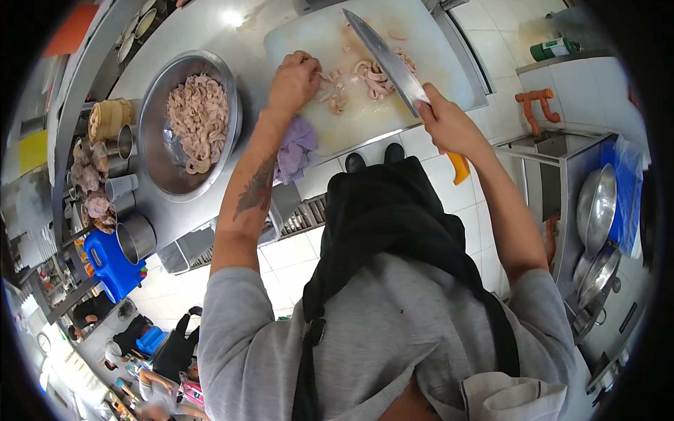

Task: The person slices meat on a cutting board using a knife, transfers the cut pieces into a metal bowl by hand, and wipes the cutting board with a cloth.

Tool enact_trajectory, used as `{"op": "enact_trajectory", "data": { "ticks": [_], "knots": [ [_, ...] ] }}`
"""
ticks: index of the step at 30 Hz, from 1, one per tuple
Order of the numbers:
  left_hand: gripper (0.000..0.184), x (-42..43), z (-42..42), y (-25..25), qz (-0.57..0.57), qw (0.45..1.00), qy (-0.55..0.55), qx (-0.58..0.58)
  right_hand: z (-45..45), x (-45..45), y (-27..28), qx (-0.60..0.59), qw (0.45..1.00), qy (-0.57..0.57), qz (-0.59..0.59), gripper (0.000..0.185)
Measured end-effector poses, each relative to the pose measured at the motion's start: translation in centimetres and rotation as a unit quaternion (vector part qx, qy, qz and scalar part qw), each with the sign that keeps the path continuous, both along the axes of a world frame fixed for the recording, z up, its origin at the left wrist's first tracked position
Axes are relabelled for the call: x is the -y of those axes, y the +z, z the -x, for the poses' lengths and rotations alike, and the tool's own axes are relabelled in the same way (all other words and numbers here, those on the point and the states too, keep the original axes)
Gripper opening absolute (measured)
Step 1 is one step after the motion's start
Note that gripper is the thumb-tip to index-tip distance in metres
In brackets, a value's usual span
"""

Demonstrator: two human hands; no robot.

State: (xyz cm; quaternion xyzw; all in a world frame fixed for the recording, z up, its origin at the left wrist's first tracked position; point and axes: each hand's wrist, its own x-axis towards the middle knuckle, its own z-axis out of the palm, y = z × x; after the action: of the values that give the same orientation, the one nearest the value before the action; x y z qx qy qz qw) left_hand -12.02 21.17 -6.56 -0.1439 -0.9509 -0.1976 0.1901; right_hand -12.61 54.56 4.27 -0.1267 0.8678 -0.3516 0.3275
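Observation:
My right hand (449,123) is wrapped round the yellow handle of a large kitchen knife (386,59). Its broad blade slants up and left over a white cutting board (414,119). Curled pale strips that look like intestine (374,79) lie on the board, partly behind the blade. At the board's left side my left hand (296,81) is closed, with a thin pale strip at its fingertips. Smaller cut bits (337,104) lie between that hand and the knife. A purple cloth (296,149) is bunched by my left forearm, at the board's lower left corner.
A large steel bowl (151,151) of similar pale strips stands left on the steel counter. Steel cups, a roll of tan material (110,121) and a blue jug (114,266) are farther left. Metal pans (597,210) hang at right. Other people sit at lower left.

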Motion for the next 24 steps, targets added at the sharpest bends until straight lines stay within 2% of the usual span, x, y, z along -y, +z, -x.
{"op": "enact_trajectory", "data": {
  "ticks": [2, 5, 6, 8, 9, 11, 15, 19, 24],
  "knots": [
    [0.018, 0.3, -0.3, 1.5, -0.12, 0.981, 0.057, 0.141, -1.3, -1.2, 1.1, 0.022, 1.0, 0.009, -0.015, 0.029],
    [0.018, -1.9, -3.9, 5.3, -0.136, 0.965, 0.113, 0.192, -3.9, -2.2, 2.3, 0.039, 0.998, 0.03, -0.046, 0.025],
    [0.018, -2.8, -5.3, 5.2, -0.136, 0.965, 0.113, 0.194, -4.6, -2.5, 1.9, 0.041, 0.998, 0.03, -0.046, 0.025],
    [0.017, -4.5, -8.2, 3.4, -0.159, 0.963, 0.133, 0.175, -6.1, -2.9, 0.6, -0.035, 0.993, 0.095, -0.064, 0.026],
    [0.017, -4.9, -9.3, 2.2, -0.16, 0.962, 0.136, 0.173, -6.7, -2.4, 1.0, -0.024, 0.992, 0.096, -0.072, 0.027],
    [0.014, -5.6, -11.1, 0.1, -0.125, 0.978, 0.128, 0.103, -7.3, -1.4, 0.7, -0.042, 0.988, 0.123, -0.088, 0.027],
    [0.013, -6.9, -11.8, 0.8, -0.108, 0.973, 0.192, 0.064, -7.0, -0.1, 2.3, -0.09, 0.962, 0.218, -0.14, 0.028],
    [0.015, -6.2, -11.9, -0.5, -0.128, 0.974, 0.175, 0.07, -6.1, 0.2, 3.6, -0.113, 0.918, 0.309, -0.223, 0.035],
    [0.015, -5.7, -12.1, -1.1, -0.126, 0.981, 0.136, 0.06, -6.6, 2.1, -5.1, -0.15, 0.936, 0.283, -0.148, 0.039]
  ]
}}
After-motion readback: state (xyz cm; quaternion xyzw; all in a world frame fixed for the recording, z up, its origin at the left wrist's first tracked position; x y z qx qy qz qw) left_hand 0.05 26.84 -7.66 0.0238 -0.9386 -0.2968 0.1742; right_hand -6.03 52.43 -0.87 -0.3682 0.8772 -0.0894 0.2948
